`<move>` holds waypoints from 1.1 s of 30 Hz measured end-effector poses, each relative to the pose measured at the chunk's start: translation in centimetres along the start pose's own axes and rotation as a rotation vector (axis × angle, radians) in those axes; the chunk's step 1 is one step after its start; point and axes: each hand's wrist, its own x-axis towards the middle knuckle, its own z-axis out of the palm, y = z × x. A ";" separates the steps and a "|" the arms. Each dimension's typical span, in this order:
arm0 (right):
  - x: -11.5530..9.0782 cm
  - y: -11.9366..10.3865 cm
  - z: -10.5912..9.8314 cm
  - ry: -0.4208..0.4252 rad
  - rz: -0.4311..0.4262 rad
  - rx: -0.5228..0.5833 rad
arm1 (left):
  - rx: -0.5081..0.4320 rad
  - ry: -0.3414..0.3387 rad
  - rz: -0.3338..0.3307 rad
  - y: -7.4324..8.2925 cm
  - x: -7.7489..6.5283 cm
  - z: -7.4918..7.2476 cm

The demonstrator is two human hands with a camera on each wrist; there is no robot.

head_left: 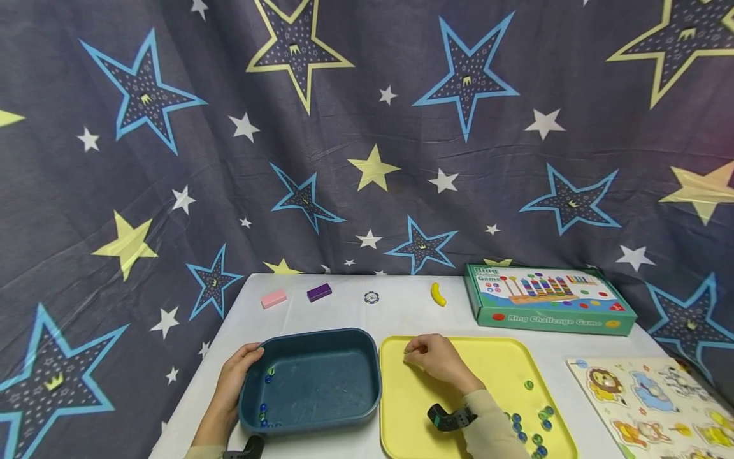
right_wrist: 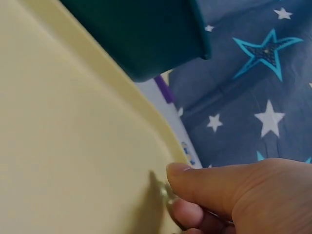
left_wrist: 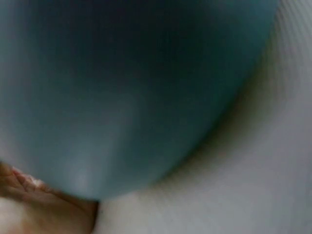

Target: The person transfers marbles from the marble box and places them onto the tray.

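Observation:
My left hand (head_left: 232, 379) grips the left rim of a dark teal plastic basin (head_left: 321, 382), thumb over the edge. Several blue and green glass marbles (head_left: 263, 408) lie along the basin's left side. In the left wrist view the blurred basin wall (left_wrist: 122, 112) fills most of the picture, a bit of hand below it. Over the far left part of a yellow tray (head_left: 410, 414), my right hand (head_left: 437, 362) pinches a small greenish glass marble (right_wrist: 165, 191) between thumb and fingers, mostly hidden by them. More marbles (head_left: 517, 427) are scattered at the tray's right side, partly behind my sleeve.
Behind the containers lie a pink block (head_left: 273, 299), a purple block (head_left: 319, 292), a poker chip (head_left: 371, 298) and a toy banana (head_left: 438, 294). A green game box (head_left: 553, 319) stands back right, an animal puzzle board (head_left: 654, 398) front right. A star-patterned curtain (head_left: 321, 140) hangs behind.

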 end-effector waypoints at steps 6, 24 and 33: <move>0.1 -0.1 0.3 0.040 -0.010 -0.089 | 0.010 -0.004 -0.001 0.2 -0.1 0.1; 0.1 -0.7 -2.3 0.107 0.105 0.058 | -0.014 -0.009 -0.021 0.3 0.1 0.1; -0.5 -7.2 -0.6 0.022 -0.058 0.182 | -0.002 0.003 -0.034 0.3 0.0 0.0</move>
